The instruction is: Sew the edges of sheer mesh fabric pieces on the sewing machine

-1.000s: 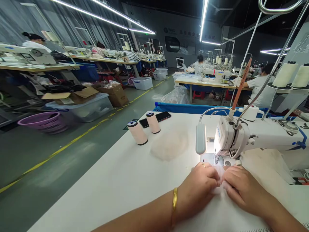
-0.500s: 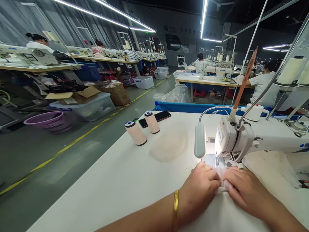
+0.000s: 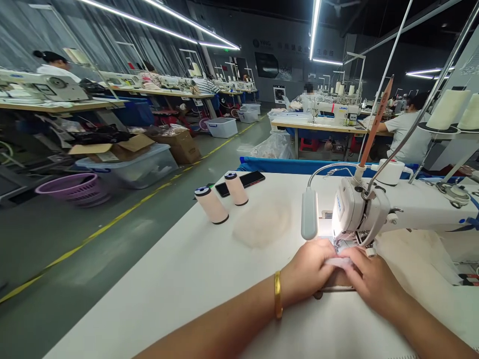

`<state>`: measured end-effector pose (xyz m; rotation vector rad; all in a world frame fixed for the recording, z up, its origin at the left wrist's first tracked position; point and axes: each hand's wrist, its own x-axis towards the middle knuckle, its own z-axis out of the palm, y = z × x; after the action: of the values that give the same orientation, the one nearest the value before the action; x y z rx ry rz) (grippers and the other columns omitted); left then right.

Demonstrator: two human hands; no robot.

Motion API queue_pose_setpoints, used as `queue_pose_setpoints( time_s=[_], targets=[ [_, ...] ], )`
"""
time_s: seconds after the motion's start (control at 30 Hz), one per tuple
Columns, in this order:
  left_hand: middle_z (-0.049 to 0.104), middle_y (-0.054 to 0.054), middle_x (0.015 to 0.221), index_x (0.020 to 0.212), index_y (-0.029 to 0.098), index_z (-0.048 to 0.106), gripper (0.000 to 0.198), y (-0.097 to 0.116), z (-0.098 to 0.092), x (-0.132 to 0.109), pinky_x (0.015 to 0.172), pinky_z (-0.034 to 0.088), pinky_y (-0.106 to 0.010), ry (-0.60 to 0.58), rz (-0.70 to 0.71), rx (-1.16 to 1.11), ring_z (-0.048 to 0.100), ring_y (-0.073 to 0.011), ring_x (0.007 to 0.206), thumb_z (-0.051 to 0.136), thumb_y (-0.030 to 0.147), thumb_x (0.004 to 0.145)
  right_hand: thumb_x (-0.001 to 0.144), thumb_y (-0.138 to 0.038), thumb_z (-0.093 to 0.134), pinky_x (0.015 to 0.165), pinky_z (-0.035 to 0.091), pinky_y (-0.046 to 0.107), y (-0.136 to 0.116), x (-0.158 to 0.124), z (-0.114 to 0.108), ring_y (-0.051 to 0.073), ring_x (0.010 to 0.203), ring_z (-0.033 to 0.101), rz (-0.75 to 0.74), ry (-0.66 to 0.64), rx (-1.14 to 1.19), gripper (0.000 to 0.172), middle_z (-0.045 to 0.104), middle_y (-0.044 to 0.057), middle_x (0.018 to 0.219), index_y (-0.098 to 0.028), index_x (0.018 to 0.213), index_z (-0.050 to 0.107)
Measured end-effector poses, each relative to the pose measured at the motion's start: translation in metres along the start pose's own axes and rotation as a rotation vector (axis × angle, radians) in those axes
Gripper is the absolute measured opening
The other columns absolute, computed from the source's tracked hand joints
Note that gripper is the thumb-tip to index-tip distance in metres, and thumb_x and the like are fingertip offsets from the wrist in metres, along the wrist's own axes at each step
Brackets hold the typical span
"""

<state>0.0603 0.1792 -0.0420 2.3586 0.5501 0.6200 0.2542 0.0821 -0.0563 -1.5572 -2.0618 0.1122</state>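
Note:
Under the lit head of a white sewing machine, a small piece of sheer white fabric lies close to the needle. My left hand, with a gold bangle at the wrist, pinches the fabric's left side. The right side is between the fingers of my right hand. Both hands rest low over the machine bed, nearly touching each other. More sheer pale fabric spreads on the table right of the machine head.
Two pale thread cones and a black phone lie on the white table. A grey lamp hangs left of the needle. A person in white sits beyond the machine at the right.
Both hands have moved forward toward the needle with the fabric, and the metal-edged plate below them now shows. My left wrist has risen slightly.

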Motion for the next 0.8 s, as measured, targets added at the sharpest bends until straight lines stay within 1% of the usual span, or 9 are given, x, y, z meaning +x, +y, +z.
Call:
queue_pose_setpoints(
  time_s=[0.07,0.13,0.2,0.23,0.33,0.4,0.53,0.63,0.8],
  targets=[
    [0.066,0.000,0.079,0.073,0.019,0.066,0.036,0.001,-0.005,0.004,0.080,0.051,-0.028,-0.041,-0.132,-0.120,0.063,-0.0177,0.084,0.053,0.033,0.103,0.107,-0.025,0.039,0.061,0.046,0.031,0.000,0.001,0.002,0.021,0.066,0.063,0.068,0.043,0.040,0.025,0.074,0.001,0.087,-0.026,0.113,0.063],
    [0.065,0.000,0.077,0.073,0.019,0.066,0.039,0.001,-0.007,0.006,0.081,0.052,-0.027,-0.060,-0.182,-0.160,0.063,-0.0176,0.084,0.053,0.037,0.104,0.107,-0.026,0.038,0.056,0.044,0.030,0.000,0.002,0.002,0.020,0.061,0.061,0.102,0.049,0.052,0.027,0.071,0.000,0.079,-0.026,0.112,0.064],
    [0.068,0.000,0.081,0.079,0.019,0.070,0.034,0.000,-0.006,0.003,0.084,0.051,-0.029,-0.058,-0.115,-0.110,0.063,-0.0179,0.086,0.051,0.032,0.105,0.104,-0.021,0.040,0.055,0.043,0.029,0.000,0.002,-0.002,0.020,0.060,0.060,0.095,0.034,0.044,0.026,0.067,-0.001,0.074,-0.025,0.110,0.065],
    [0.070,-0.001,0.085,0.083,0.020,0.072,0.031,0.000,-0.005,0.000,0.086,0.050,-0.030,-0.050,-0.055,-0.056,0.063,-0.0185,0.088,0.051,0.027,0.104,0.101,-0.016,0.040,0.057,0.044,0.029,0.000,0.002,-0.004,0.020,0.062,0.060,0.058,0.016,0.040,0.027,0.066,-0.001,0.074,-0.025,0.108,0.064],
    [0.073,-0.003,0.094,0.088,0.021,0.074,0.021,0.001,-0.001,-0.013,0.086,0.046,-0.034,0.000,0.148,0.142,0.064,-0.0201,0.091,0.056,0.012,0.095,0.091,-0.003,0.041,0.066,0.046,0.029,-0.002,-0.001,-0.013,0.020,0.072,0.062,-0.132,-0.089,0.028,0.033,0.066,0.000,0.078,-0.025,0.098,0.064],
    [0.074,-0.002,0.094,0.090,0.022,0.074,0.024,0.005,0.001,-0.023,0.082,0.044,-0.034,0.018,0.226,0.231,0.063,-0.0193,0.088,0.059,0.004,0.089,0.091,0.000,0.044,0.072,0.047,0.030,-0.005,-0.004,-0.018,0.020,0.078,0.062,-0.225,-0.150,0.007,0.033,0.068,0.001,0.084,-0.026,0.094,0.064],
    [0.073,0.000,0.090,0.090,0.023,0.073,0.025,0.012,0.001,-0.033,0.078,0.042,-0.034,0.010,0.258,0.297,0.063,-0.0171,0.081,0.059,0.002,0.089,0.095,-0.004,0.050,0.076,0.047,0.032,-0.006,-0.009,-0.020,0.021,0.083,0.062,-0.227,-0.173,-0.043,0.029,0.070,0.003,0.091,-0.026,0.096,0.068],
    [0.074,0.000,0.090,0.090,0.023,0.074,0.025,0.012,0.000,-0.032,0.076,0.040,-0.035,0.020,0.263,0.320,0.062,-0.0173,0.079,0.059,0.002,0.089,0.095,-0.003,0.048,0.074,0.046,0.033,-0.005,-0.009,-0.018,0.022,0.084,0.062,-0.208,-0.185,-0.057,0.030,0.070,0.004,0.091,-0.026,0.096,0.068],
    [0.075,-0.001,0.092,0.091,0.022,0.074,0.024,0.006,0.000,-0.026,0.076,0.038,-0.036,0.040,0.257,0.354,0.062,-0.0188,0.080,0.058,0.004,0.092,0.091,0.002,0.042,0.069,0.044,0.033,-0.002,-0.007,-0.013,0.023,0.081,0.060,-0.190,-0.160,-0.097,0.033,0.067,0.005,0.088,-0.023,0.092,0.063]
  ],
)
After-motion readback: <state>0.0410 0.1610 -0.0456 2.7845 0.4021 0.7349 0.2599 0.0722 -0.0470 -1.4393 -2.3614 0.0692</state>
